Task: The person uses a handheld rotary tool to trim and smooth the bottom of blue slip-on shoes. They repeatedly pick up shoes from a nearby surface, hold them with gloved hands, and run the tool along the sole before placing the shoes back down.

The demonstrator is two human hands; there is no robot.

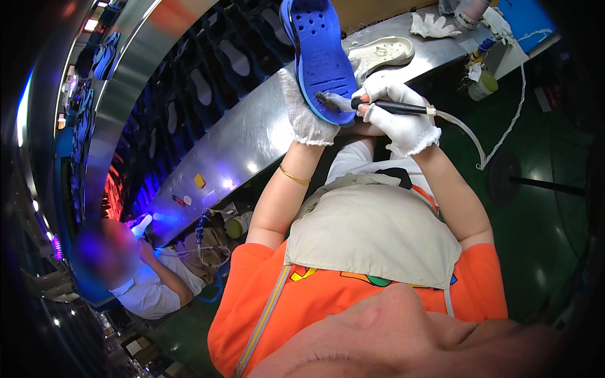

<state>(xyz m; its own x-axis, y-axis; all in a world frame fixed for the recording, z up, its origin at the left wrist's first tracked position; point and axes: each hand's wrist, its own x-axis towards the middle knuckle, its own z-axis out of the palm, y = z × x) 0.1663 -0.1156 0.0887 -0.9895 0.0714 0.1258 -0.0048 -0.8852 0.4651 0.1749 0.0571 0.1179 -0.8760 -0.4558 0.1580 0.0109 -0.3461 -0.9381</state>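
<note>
L hand (pixel 307 126) curled round blue sole (pixel 326 60), 12 o'clock of view; R hand (pixel 406 126) pinched brush (pixel 403 108), bristles (pixel 326 99) at sole's 6 o'clock end. Prob. best w/ steady L, light even strokes.

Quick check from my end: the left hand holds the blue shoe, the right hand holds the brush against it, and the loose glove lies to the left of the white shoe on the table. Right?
Not quite: the loose glove lies to the right of the white shoe, as the head view shows. The rest stands.
</note>
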